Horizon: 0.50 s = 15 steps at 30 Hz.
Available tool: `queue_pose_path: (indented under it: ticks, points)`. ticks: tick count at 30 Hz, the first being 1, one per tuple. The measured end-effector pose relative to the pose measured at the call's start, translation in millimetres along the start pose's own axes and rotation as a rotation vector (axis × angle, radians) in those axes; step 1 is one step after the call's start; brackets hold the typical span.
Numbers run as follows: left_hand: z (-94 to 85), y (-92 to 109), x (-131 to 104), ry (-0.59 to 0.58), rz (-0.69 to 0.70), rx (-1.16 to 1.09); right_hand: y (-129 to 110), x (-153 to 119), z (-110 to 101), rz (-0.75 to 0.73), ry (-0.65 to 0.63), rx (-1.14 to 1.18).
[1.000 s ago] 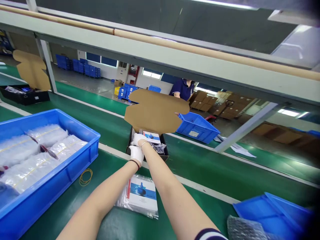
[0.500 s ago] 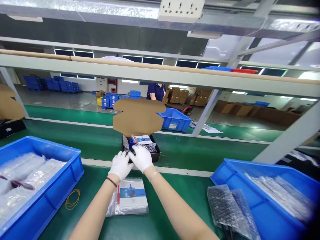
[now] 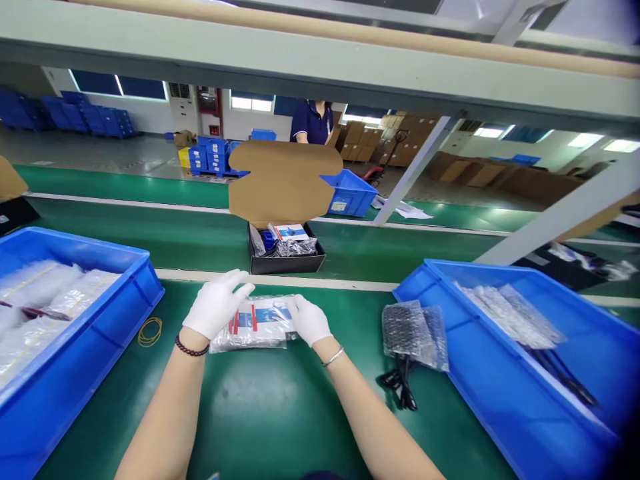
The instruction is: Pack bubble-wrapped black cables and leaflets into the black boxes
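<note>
Both of my hands wear white gloves. My right hand (image 3: 309, 320) grips the right edge of a stack of bagged booklets (image 3: 253, 323) lying on the green table. Fingers apart, my left hand (image 3: 216, 310) hovers over the stack's left end and touches its top. Behind the stack, on the green conveyor belt, stands an open black box (image 3: 286, 255) with its cardboard lid (image 3: 284, 180) upright. It holds a booklet and plastic-wrapped parts.
A blue bin (image 3: 75, 347) of clear bags sits at my left, another blue bin (image 3: 530, 353) of bagged parts at my right. A bubble-wrap bag (image 3: 414, 331) with black cables and a rubber band (image 3: 150, 331) lie on the table. A person in dark blue stands beyond the belt.
My hands drew back from the black box to the booklet stack on the table. My right hand took hold of the stack's edge. The camera tilted down.
</note>
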<state>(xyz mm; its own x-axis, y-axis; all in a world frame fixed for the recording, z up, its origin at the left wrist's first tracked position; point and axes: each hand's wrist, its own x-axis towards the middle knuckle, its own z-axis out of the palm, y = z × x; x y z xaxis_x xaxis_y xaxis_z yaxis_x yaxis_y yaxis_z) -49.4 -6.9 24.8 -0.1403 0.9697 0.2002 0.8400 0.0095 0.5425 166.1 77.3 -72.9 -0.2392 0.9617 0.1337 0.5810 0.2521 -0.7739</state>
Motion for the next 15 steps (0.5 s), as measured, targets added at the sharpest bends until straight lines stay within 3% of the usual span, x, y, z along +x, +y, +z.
queue_pose_path:
  ticks: [4,7,11,13,15]
  points:
    - [11.7,21,-3,-0.186,0.079,-0.191,-25,-11,-17,-0.022,0.122,0.119]
    - [24.2,37,-5,-0.275,0.108,-0.355,-29,-15,-40,-0.134,0.089,0.199]
    - [21.9,38,-5,-0.206,0.034,-0.505,12,-30,-111,-0.165,-0.187,-0.306]
    - [13.8,30,-3,-0.132,-0.032,-0.496,45,-45,-152,-0.077,-0.143,-0.554]
    - [7.4,21,0,-0.058,-0.101,-0.44,74,-61,-183,0.057,0.017,-0.661]
